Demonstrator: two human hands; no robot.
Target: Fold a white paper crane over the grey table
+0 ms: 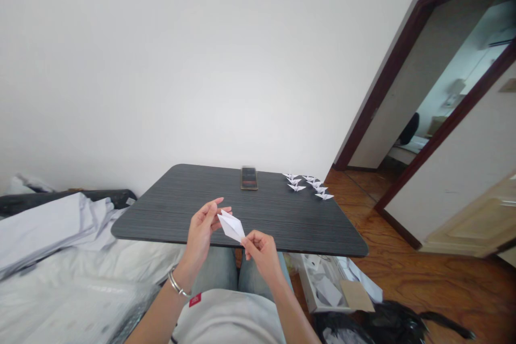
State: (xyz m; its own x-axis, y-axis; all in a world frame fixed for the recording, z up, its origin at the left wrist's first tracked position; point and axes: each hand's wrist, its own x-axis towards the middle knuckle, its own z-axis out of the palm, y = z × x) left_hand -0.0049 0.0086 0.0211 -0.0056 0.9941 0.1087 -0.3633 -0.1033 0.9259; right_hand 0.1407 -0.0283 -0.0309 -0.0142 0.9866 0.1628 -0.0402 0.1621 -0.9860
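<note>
A white folded paper (231, 227), shaped like a narrow diamond with a split along its upper end, is held above the table's front edge. My right hand (260, 250) pinches its lower right tip between thumb and forefinger. My left hand (203, 222) is at the upper left end, its fingers stretched out and apart, some passing behind the paper. Whether the left fingertips touch the paper, I cannot tell. Several white folded paper cranes (296, 187) stand in two loose rows at the table's back right.
The dark wood-grain table (169, 204) stands against a white wall. A phone (249, 178) lies near its back edge. To the left are large white sheets (44, 226). An open box (312, 285) with papers and a black bag (393, 322) lie at the lower right.
</note>
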